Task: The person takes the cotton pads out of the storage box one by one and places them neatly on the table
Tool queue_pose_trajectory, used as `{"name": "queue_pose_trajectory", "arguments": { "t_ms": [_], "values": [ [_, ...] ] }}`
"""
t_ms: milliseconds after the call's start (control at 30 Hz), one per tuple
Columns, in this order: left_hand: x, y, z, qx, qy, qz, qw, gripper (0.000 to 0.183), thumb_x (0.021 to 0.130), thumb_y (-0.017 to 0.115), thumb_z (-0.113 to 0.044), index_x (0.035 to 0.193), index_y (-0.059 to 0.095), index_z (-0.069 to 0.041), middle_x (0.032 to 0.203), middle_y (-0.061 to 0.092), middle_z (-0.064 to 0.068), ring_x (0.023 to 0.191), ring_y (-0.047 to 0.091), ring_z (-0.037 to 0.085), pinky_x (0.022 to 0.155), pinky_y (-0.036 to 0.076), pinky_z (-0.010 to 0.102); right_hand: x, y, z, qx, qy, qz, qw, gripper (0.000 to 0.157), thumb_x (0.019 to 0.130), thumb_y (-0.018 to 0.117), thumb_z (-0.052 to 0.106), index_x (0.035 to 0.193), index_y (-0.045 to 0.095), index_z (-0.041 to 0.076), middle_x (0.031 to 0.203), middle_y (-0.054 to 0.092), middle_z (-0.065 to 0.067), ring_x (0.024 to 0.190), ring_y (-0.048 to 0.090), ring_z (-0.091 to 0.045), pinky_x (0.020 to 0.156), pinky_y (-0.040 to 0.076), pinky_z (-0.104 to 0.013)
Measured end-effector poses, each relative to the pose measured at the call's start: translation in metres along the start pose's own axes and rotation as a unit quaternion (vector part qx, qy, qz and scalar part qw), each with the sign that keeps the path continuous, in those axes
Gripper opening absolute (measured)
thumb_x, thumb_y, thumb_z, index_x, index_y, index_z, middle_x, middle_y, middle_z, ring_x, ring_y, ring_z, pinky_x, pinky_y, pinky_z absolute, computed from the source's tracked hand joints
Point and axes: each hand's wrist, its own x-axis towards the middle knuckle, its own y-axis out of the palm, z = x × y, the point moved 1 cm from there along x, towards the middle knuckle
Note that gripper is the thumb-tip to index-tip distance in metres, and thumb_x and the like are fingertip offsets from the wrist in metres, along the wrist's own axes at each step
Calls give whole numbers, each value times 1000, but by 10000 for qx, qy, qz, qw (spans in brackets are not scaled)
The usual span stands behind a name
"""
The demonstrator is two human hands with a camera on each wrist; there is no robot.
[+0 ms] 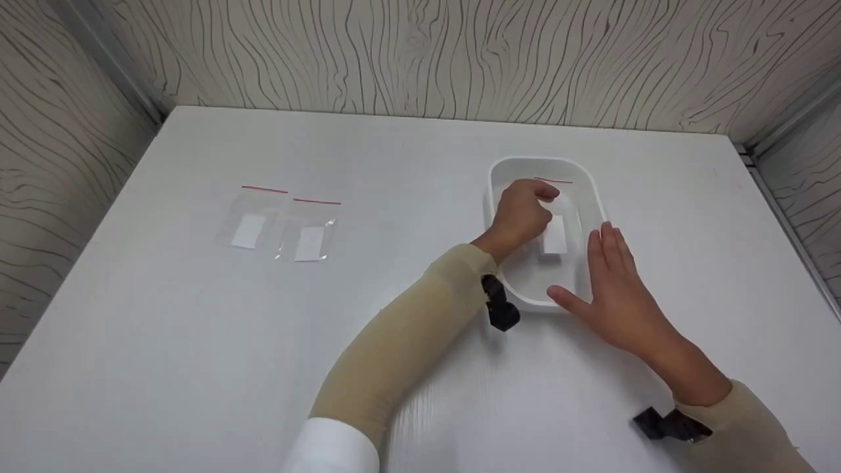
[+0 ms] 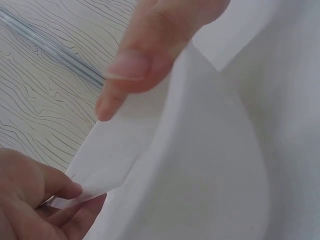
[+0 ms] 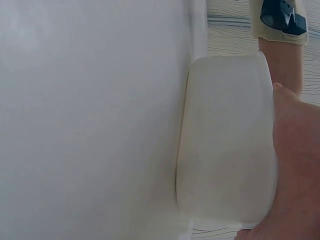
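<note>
A white plastic tub (image 1: 525,302) with rounded corners stands on the table's right half. My left hand (image 1: 522,213) reaches over its left rim with curled fingers. In the left wrist view that hand (image 2: 30,200) pinches the edge of a clear zip bag (image 2: 95,190). The bag, with a red seal line and a white card (image 1: 555,233) in it, shows inside the tub. My right hand (image 1: 617,289) rests against the tub's right near rim, fingers straight and thumb spread over the near edge. In the right wrist view the tub's outer wall (image 3: 225,140) hides part of the hands.
Two more clear zip bags, a left one (image 1: 248,230) and a right one (image 1: 309,240), lie side by side on the white table (image 1: 197,341). Each has a red seal line and a white card. A wood-grain patterned wall (image 1: 420,59) stands behind the table.
</note>
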Motion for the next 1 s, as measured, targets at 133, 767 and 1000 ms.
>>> {"name": "queue_pose_trajectory", "arguments": {
  "t_ms": [133,767,1000],
  "values": [
    [0,-3,-1,-102,70,0,9999,41,87,60,9,122,73,-7,116,72,2,111,62,12,85,45,11,0,1,0,-26,-3,-2,10000,112,95,64,57,156,3,-14,165,-8,-32,152,-10,-46,117,15,-67],
    [-6,-18,-9,-445,286,-1,9986,40,89,63,10,124,72,-5,118,72,4,109,61,10,84,43,10,2,1,0,-106,19,-5,9999,112,95,64,58,155,4,-15,164,-7,-33,153,-9,-46,117,16,-67],
    [-11,-25,-11,-820,82,54,9966,38,91,64,6,126,71,-8,120,69,1,100,61,10,75,51,14,1,1,0,-78,72,33,9999,113,95,64,58,156,3,-14,165,-7,-32,152,-9,-46,116,17,-67]
  ]
}}
